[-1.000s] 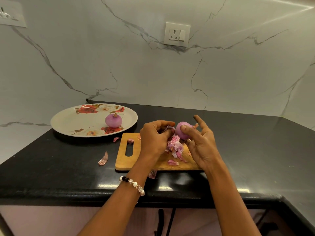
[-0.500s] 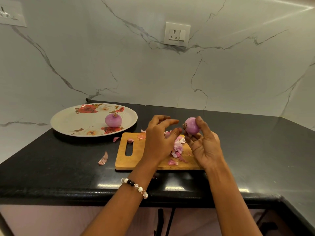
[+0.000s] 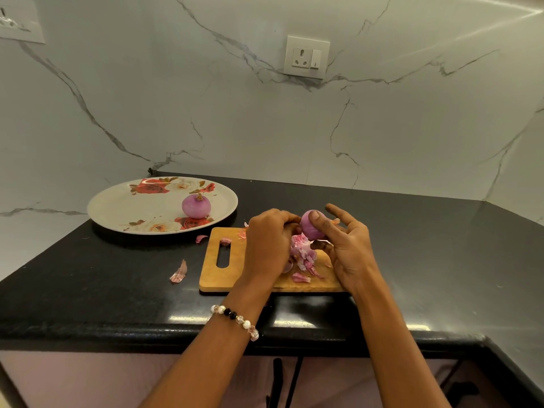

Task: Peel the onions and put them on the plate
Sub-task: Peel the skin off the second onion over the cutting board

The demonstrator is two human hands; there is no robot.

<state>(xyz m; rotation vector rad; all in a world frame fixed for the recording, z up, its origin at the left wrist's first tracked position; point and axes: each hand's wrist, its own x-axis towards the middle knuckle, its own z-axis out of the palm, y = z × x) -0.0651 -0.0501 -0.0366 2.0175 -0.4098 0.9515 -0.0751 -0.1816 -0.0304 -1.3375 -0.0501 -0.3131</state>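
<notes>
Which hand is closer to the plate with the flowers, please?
Left. The left hand is over the cutting board, just right of the plate. The right hand, gripping an onion, is farther right.

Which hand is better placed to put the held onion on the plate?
Probably the right hand: it already grips the onion. The left hand, nearer the plate, only touches its end.

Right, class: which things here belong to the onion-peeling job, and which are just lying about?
Job: held onion, right hand, left hand, plate, peeled onion on it.
Lying about: cutting board, peel scraps, wall socket.
</notes>
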